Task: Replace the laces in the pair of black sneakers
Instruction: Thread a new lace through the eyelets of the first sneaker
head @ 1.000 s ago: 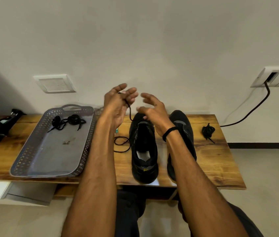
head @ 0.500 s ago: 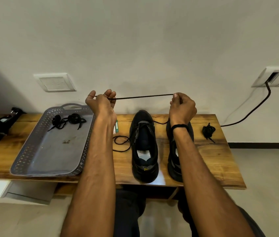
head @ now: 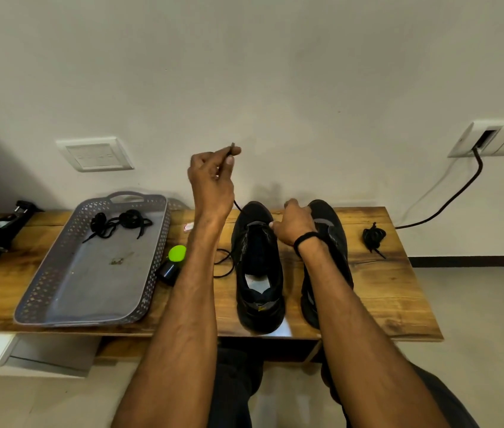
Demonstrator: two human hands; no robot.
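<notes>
Two black sneakers stand side by side on the wooden table (head: 392,291), toes toward the wall. The left sneaker (head: 258,273) shows its open tongue and insole. My right forearm partly covers the right sneaker (head: 332,230). My left hand (head: 212,180) is raised above the table and pinches the tip of a black lace (head: 232,147) between thumb and fingers. That lace runs down to the left sneaker's toe, and a loop of it (head: 224,264) lies on the table beside the shoe. My right hand (head: 293,222) grips the left sneaker's upper eyelet edge.
A grey perforated tray (head: 68,291) on the left holds a bundle of black laces (head: 118,222). Another bundled black lace (head: 374,237) lies at the table's right end. A green-and-black small object (head: 173,262) sits between tray and shoes. A black cable (head: 460,193) hangs from a wall socket.
The lace was stretched taut between both raised hands; now my right hand has dropped onto the left sneaker's eyelets and my left hand alone holds the lace tip up.
</notes>
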